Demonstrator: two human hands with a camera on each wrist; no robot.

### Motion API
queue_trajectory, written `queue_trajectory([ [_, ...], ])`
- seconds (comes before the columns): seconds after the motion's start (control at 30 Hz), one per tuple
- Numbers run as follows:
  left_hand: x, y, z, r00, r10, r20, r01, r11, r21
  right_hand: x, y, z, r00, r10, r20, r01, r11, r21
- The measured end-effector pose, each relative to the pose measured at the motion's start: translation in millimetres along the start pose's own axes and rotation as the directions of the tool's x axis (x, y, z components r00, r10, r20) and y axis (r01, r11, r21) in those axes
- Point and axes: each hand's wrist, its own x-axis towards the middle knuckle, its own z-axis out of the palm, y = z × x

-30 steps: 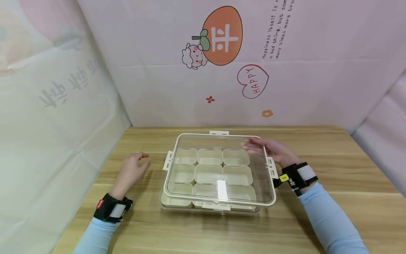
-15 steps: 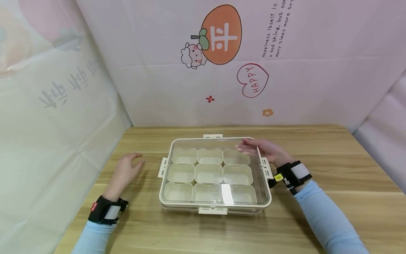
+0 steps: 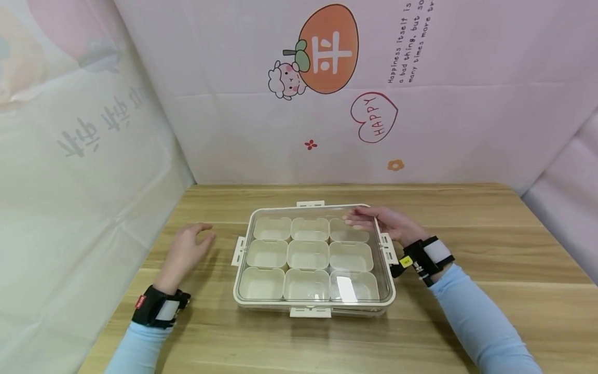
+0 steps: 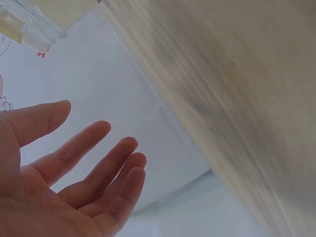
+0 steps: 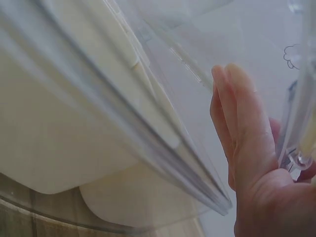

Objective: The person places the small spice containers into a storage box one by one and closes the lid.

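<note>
A clear lid (image 3: 306, 212) with a white rim and white side clips lies over, or just above, a clear box (image 3: 362, 314) holding several cream compartments (image 3: 307, 255). My right hand (image 3: 390, 222) grips the lid at its right edge; its straight fingers show through the clear panel, beneath it. In the right wrist view, the fingers (image 5: 242, 108) are on one side of the lid's edge (image 5: 291, 118), with the thumb partly hidden behind it. Left of the box, my left hand (image 3: 184, 252) holds nothing, its fingers loosely bent, apart from the lid.
The wooden table (image 3: 224, 343) extends around the box. A printed white cloth (image 3: 252, 140) hangs behind its far edge, and another white cloth (image 3: 117, 208) stands at the left. Black straps (image 3: 156, 306) circle both wrists.
The lid has come down and shifted left, lining up more closely with the box. My right hand moved left with it. The left hand drew slightly left, then stayed nearly still.
</note>
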Motion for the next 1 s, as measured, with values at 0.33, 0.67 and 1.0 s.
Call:
queue_trajectory([
  [0.33,0.8,2.1,0.7,1.0,-0.007,-0.006,0.007,1.0,0.004,2.1,2.3,0.8,1.0,0.007,-0.017,-0.006,1.0,0.008],
  [0.67,1.1,3.2,1.2,1.0,0.002,-0.012,-0.002,1.0,0.005,0.7,5.0,1.8,0.999,-0.01,-0.054,0.007,0.999,-0.043],
  [1.0,1.1,6.2,1.4,1.0,-0.002,-0.005,0.002,1.0,-0.002,0.7,8.9,6.4,0.978,-0.079,-0.195,0.04,0.98,-0.196],
])
